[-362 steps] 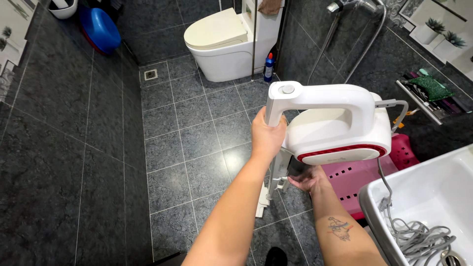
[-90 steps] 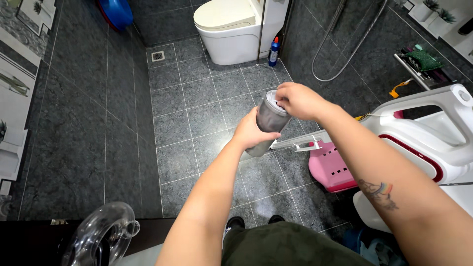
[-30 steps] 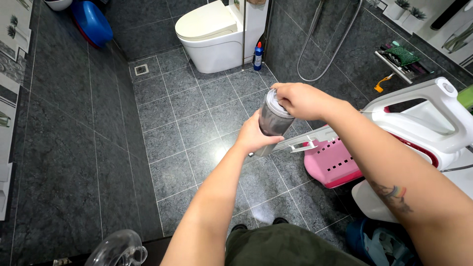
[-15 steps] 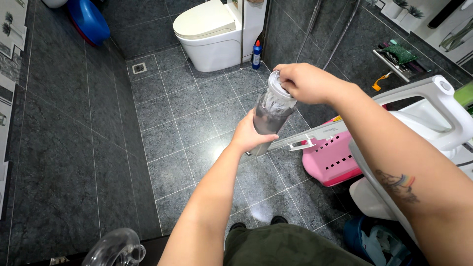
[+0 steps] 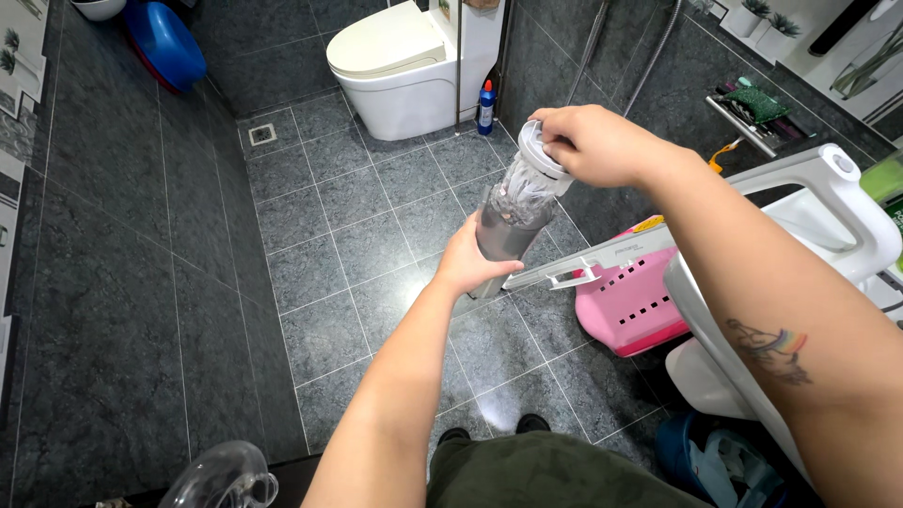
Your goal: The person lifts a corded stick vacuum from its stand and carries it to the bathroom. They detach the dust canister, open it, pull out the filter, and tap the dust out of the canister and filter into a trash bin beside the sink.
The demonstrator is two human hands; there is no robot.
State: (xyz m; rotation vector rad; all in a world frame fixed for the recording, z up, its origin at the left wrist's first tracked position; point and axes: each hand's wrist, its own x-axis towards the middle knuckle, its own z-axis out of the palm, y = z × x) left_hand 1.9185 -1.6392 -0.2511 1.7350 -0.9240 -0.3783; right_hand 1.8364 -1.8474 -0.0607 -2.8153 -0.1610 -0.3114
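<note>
over grey floor tiles [image 5: 320, 310], left hand [image 5: 475, 263] gripping dust-filled canister [image 5: 513, 221], right hand [image 5: 597, 141] on its lid [image 5: 541, 150]

Dark grey tiled floor [image 5: 141, 310] carries a white toilet [image 5: 404, 66], a blue bottle [image 5: 485, 105] beside it, a pink basket [image 5: 630, 306] and a blue basin [image 5: 165, 42]

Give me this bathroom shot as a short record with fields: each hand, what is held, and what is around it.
left hand: grips the lower grey part of the dust canister
right hand: grasps the white round cap on top
dust canister: tilted, held over the floor, pleated filter showing under the cap
white vacuum body: at the right, beside the right forearm
pink basket: on the floor, below the canister
toilet: at the back wall, lid shut
floor: dark grey tiles
</note>
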